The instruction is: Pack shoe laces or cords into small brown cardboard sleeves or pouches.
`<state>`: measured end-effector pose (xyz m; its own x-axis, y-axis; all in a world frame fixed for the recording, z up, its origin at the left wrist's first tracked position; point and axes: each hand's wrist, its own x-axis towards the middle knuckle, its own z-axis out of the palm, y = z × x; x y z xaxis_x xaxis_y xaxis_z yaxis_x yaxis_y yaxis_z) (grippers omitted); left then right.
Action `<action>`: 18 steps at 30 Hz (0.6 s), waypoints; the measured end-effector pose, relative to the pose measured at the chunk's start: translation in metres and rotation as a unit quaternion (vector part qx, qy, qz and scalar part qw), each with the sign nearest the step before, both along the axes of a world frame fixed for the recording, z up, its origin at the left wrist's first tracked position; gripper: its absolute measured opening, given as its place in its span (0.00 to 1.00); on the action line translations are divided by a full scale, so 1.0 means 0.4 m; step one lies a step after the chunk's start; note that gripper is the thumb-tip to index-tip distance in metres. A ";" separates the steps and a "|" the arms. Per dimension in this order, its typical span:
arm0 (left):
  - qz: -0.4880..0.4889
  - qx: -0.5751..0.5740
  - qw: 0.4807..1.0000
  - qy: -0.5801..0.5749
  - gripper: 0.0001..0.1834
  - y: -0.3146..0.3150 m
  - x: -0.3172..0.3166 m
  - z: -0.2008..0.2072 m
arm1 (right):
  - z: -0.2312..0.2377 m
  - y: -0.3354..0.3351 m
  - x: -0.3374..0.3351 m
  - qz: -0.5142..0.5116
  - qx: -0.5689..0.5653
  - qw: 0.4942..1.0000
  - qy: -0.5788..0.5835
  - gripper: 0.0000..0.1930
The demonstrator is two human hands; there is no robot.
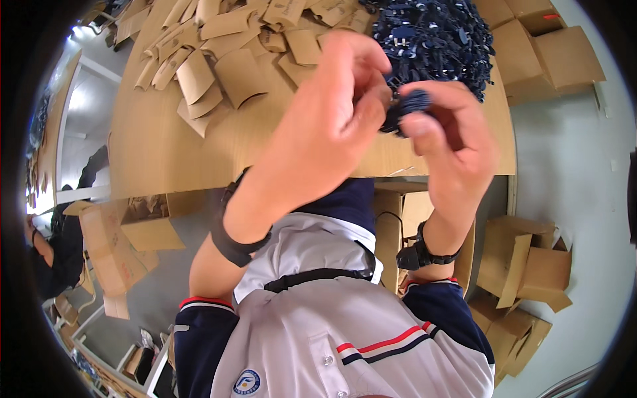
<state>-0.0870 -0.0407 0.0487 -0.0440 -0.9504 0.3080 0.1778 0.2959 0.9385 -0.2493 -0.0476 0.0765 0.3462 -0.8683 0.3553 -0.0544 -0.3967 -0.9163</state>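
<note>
A small dark blue coiled cable [416, 101] is held up above the table's near edge, slightly blurred. My right hand [461, 132] pinches it between thumb and fingers. My left hand [335, 109] is closed with curled fingers at the coil's left side, seemingly on the cable too; its fingertips are partly hidden. Just behind my hands lies a large heap of dark blue cables [434, 40] with small shiny connector ends. To the left, many flat brown cardboard pillow boxes [239, 78] lie scattered and overlapping on the wooden table [156, 156].
Open cardboard cartons stand at the far right [541, 56], lower right [521, 265] and under the table's left side [151, 222]. Another carton [415, 202] stands close below my right forearm. A person in dark clothes [60, 245] is at the left edge.
</note>
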 end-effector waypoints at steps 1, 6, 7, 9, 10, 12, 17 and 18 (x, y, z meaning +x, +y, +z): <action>0.013 -0.011 0.995 -0.100 0.06 0.010 0.008 -0.003 | -0.005 0.007 -0.003 -0.081 0.010 0.997 -0.008 0.14; 0.081 -0.039 0.987 -0.130 0.07 0.025 0.010 -0.082 | -0.059 -0.038 -0.025 -0.100 -0.170 0.980 -0.007 0.10; 0.137 -0.034 0.970 -0.200 0.13 0.006 0.020 -0.116 | -0.058 -0.044 -0.018 -0.059 -0.175 0.982 -0.030 0.10; 0.184 -0.058 0.895 -0.401 0.16 -0.005 0.031 -0.162 | -0.061 -0.067 -0.024 -0.019 -0.205 0.978 -0.013 0.10; 0.221 -0.082 0.776 -0.585 0.19 -0.008 0.034 -0.182 | -0.057 -0.072 -0.031 -0.017 -0.205 0.979 -0.012 0.10; 0.222 -0.078 0.748 -0.620 0.24 -0.010 0.034 -0.198 | -0.051 -0.082 -0.037 -0.048 -0.195 0.979 0.016 0.10; 0.180 -0.077 0.743 -0.640 0.21 0.021 0.056 -0.177 | -0.021 -0.119 -0.012 -0.043 -0.292 0.955 0.031 0.12; 0.180 -0.077 0.743 -0.639 0.21 0.025 0.059 -0.167 | -0.001 -0.118 -0.010 -0.014 -0.291 0.956 0.041 0.13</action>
